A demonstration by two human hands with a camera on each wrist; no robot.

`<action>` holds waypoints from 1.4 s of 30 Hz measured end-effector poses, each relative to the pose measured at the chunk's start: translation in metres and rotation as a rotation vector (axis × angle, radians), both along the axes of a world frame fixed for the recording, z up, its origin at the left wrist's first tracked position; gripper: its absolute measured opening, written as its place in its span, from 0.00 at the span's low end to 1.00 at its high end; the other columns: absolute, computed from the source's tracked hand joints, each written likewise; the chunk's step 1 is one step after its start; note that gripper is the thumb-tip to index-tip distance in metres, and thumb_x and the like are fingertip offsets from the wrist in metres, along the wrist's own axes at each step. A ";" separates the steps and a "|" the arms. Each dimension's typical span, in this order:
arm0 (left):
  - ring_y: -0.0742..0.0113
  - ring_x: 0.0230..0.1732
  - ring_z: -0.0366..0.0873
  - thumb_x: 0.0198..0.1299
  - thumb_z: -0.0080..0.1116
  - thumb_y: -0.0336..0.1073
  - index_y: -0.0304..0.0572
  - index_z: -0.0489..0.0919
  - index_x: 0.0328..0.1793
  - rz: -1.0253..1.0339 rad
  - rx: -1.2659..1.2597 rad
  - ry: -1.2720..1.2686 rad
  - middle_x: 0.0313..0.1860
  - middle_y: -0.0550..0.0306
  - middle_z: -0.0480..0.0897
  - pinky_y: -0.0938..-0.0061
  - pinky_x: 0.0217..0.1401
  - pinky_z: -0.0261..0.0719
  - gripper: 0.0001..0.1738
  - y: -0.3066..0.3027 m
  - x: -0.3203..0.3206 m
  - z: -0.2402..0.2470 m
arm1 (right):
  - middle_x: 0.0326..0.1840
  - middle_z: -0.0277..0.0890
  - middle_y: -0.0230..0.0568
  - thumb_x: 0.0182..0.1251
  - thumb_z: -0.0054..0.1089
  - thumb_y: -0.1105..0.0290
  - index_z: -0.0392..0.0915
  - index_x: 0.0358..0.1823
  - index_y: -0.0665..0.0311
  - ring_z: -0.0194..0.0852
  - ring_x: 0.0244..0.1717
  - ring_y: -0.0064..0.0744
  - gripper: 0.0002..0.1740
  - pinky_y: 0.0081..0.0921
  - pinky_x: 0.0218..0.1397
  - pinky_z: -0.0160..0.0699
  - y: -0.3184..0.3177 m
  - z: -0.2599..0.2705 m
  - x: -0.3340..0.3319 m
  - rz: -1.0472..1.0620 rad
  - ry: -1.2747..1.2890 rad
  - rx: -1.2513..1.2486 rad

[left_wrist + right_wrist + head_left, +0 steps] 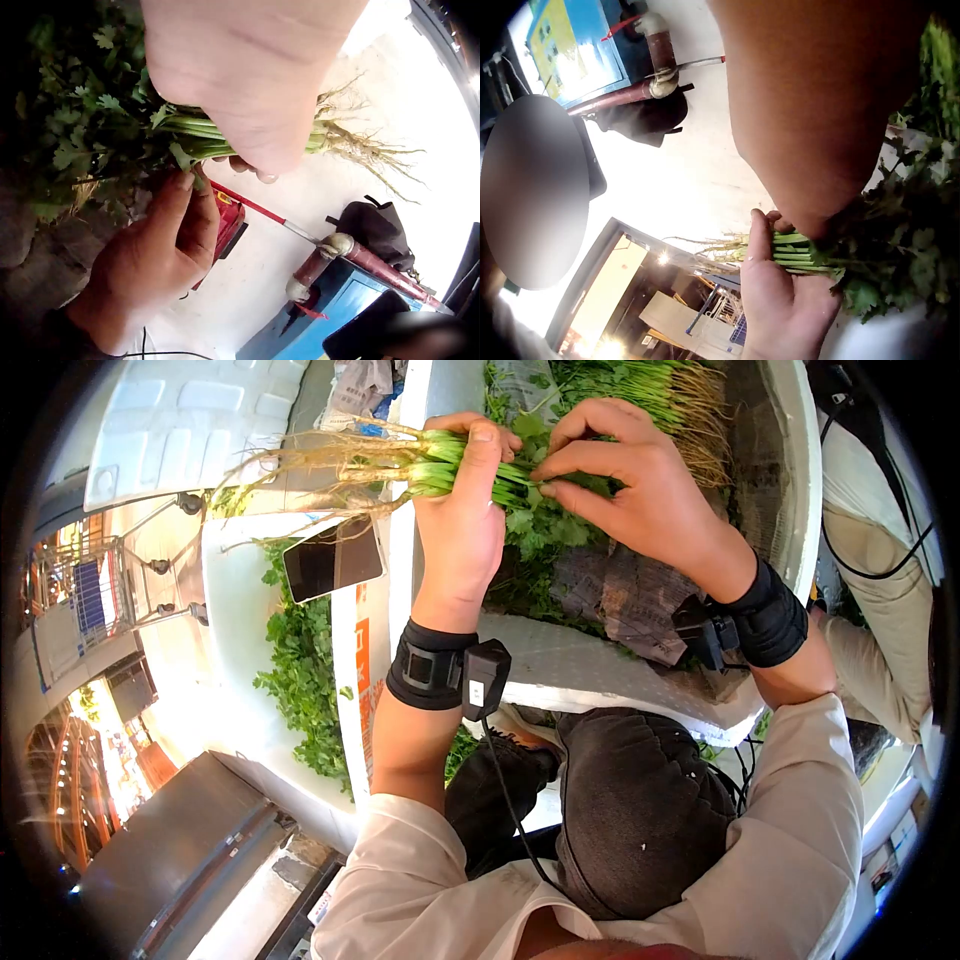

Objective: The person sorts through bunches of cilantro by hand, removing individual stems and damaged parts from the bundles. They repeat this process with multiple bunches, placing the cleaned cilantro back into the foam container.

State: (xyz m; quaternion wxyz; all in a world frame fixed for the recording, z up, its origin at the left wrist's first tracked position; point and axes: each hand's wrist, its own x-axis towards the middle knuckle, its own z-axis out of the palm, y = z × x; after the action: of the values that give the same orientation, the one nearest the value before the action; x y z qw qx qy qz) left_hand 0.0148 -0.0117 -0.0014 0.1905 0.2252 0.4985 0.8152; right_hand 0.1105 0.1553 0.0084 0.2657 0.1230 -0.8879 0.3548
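Note:
In the head view my left hand [462, 530] grips a bunch of cilantro [432, 472] around its pale green stems, thumb over the top. The long tan roots fan out to the left and the leaves hang to the right. My right hand [650, 485] is at the leafy side, thumb and forefinger pinching a cilantro leaf [182, 157] beside the stems, as the left wrist view shows. In the right wrist view the left palm [784, 300] lies under the stems, while my right fingers are largely hidden.
Below the hands stands a white foam box [620, 685] holding more rooted cilantro [640, 395] and crumpled grey paper [640, 600]. A phone [335, 560] lies at the left, by a second box of leafy greens [305, 680]. Farther left is a shopping cart [95, 600].

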 end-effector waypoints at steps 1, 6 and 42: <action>0.71 0.46 0.76 0.74 0.62 0.38 0.40 0.76 0.51 0.042 -0.054 0.046 0.42 0.58 0.81 0.74 0.56 0.74 0.11 0.001 0.000 0.000 | 0.42 0.79 0.38 0.58 0.73 0.69 0.85 0.43 0.59 0.79 0.50 0.43 0.11 0.38 0.58 0.73 -0.001 0.002 0.000 -0.007 -0.008 -0.018; 0.73 0.46 0.76 0.74 0.62 0.40 0.39 0.77 0.51 0.148 -0.279 0.144 0.42 0.60 0.81 0.74 0.55 0.74 0.12 0.000 0.009 0.009 | 0.38 0.82 0.44 0.64 0.67 0.71 0.82 0.45 0.65 0.83 0.41 0.50 0.10 0.37 0.45 0.81 -0.013 -0.001 0.000 -0.029 -0.093 -0.199; 0.69 0.54 0.75 0.74 0.61 0.38 0.43 0.78 0.49 -0.039 -0.042 -0.238 0.51 0.58 0.79 0.68 0.60 0.75 0.08 -0.003 0.002 0.004 | 0.57 0.77 0.56 0.60 0.75 0.53 0.79 0.59 0.70 0.75 0.61 0.57 0.33 0.45 0.67 0.74 -0.010 0.002 0.004 -0.086 -0.007 0.036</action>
State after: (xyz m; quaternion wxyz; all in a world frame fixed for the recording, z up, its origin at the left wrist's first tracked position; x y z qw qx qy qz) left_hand 0.0166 -0.0149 0.0028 0.2688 0.1327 0.4847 0.8217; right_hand 0.1142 0.1449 0.0100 0.2754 0.0883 -0.8996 0.3272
